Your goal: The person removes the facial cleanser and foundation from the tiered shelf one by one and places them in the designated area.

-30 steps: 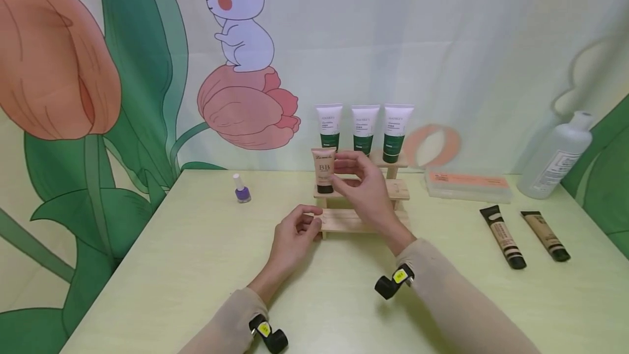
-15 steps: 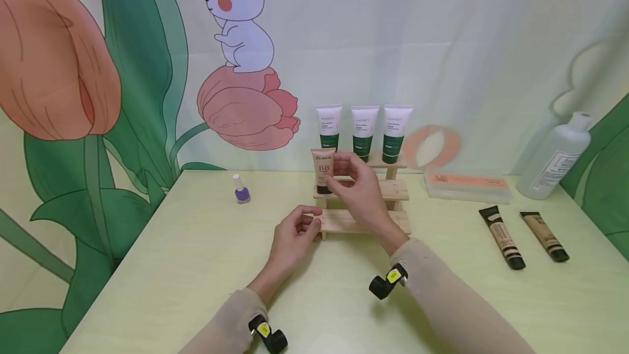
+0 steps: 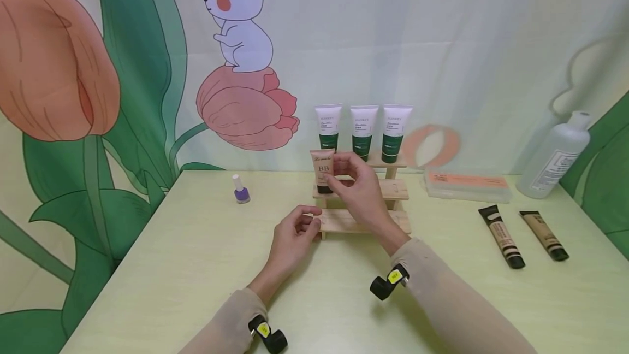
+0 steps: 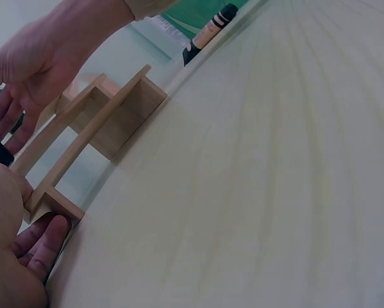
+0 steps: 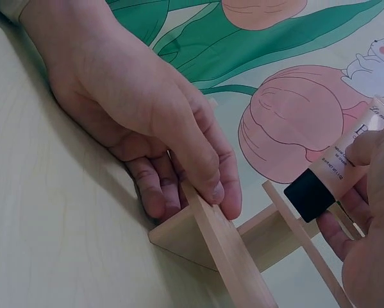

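Note:
My right hand [image 3: 361,187] pinches a small pink-beige BB cream tube [image 3: 323,165], thumb in front and fingers behind. The tube is upright, black cap down, at the left end of the middle step of a three-tier wooden display stand [image 3: 366,220]. In the right wrist view the black cap [image 5: 309,196] is right at the step's edge. My left hand [image 3: 294,236] grips the left end of the lowest step, thumb on top and fingers curled beneath. Behind, several white-and-green cream tubes [image 3: 396,127] line the top step, caps down; their lower parts are partly hidden.
A purple nail polish bottle [image 3: 241,190] stands on the left of the table. To the right lie two brown-and-black tubes [image 3: 502,236] and a flat clear case [image 3: 468,186] with an orange label. A white bottle [image 3: 555,157] leans at the back right, near the printed curtain [image 3: 344,42].
My right wrist and forearm have shifted slightly to the left. The BB cream tube stays at about the same spot on the middle step, and my left hand has not moved.

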The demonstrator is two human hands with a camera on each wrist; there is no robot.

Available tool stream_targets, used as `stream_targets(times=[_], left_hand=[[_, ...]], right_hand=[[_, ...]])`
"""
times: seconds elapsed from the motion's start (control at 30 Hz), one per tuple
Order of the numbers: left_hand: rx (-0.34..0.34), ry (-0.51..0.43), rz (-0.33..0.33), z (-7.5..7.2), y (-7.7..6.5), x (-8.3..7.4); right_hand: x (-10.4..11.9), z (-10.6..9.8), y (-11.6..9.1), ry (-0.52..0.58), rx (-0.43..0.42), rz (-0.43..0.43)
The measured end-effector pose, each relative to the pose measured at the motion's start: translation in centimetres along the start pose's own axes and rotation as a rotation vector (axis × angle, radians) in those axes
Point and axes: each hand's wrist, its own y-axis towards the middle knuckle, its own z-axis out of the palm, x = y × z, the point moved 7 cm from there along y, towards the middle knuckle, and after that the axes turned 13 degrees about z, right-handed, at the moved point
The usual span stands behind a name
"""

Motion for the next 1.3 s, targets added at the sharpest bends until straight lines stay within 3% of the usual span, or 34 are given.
stream_targets(times=[0.53,0.9,1.3], left_hand=[[-0.004,0.001,-0.009,0.0,0.0,0.0],[-0.001,-0.002,-0.010,0.0,-0.1,-0.2],[-0.001,0.001,-0.006,0.1,-0.1,-0.1]], right_hand=[[2.3,-2.7,-1.4,0.002,-0.025,-0.032],[4.1,-7.1,-3.1,-0.014,-0.077,-0.092],[4.4,-12.5,-5.8,-0.094,-0.175,-0.096]])
